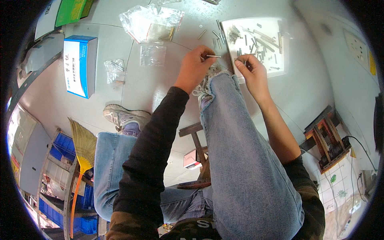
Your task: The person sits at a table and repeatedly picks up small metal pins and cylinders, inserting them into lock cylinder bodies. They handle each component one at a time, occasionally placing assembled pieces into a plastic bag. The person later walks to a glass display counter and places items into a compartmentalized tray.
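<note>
My left hand (193, 68) is closed, its thumb and fingers pinching a thin metal pin (214, 56) that points to the right. Just across from it my right hand (253, 74) is also closed in a pinch, at the near left edge of a white tray (250, 23). What its fingertips hold is too small to make out. Inside the tray lie many loose metal pins and rods (266, 42) of differing lengths. Several more loose pins (217, 38) are on the floor along the tray's left side.
Clear plastic bags (146, 20) and a small bag with metal pieces (115, 70) lie left of my hands. A blue and white box (79, 66) stands farther left. My shoe (126, 117), a broom (85, 150) and a wooden stool (196, 146) are nearer; my knee rises below the tray.
</note>
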Demonstrator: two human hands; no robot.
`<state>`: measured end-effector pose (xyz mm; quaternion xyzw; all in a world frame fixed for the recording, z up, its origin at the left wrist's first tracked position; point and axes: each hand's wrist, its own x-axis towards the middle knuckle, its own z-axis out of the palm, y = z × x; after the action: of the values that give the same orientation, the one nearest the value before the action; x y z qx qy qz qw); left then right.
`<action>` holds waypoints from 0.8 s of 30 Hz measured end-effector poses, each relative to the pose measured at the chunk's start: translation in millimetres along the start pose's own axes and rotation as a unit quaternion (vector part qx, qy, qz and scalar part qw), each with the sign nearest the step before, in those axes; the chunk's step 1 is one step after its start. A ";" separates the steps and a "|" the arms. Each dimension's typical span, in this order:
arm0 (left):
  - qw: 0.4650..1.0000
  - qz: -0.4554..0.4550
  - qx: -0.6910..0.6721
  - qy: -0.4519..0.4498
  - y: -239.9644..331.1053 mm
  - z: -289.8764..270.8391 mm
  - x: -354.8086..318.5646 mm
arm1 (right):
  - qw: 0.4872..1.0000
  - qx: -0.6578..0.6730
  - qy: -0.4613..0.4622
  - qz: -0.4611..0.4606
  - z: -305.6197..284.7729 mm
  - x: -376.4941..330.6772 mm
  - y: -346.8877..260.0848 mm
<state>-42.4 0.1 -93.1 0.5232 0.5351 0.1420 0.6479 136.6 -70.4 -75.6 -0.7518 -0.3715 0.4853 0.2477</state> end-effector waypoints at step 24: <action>0.983 -0.037 0.133 0.121 -46.7 -24.1 5.0 | 0.899 -0.373 0.109 -0.199 50.5 57.0 16.6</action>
<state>-78.3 -2.7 -131.6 0.5639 0.6423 0.1074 0.5078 110.1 -34.3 -139.4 -0.7474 -0.6382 0.1665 0.0795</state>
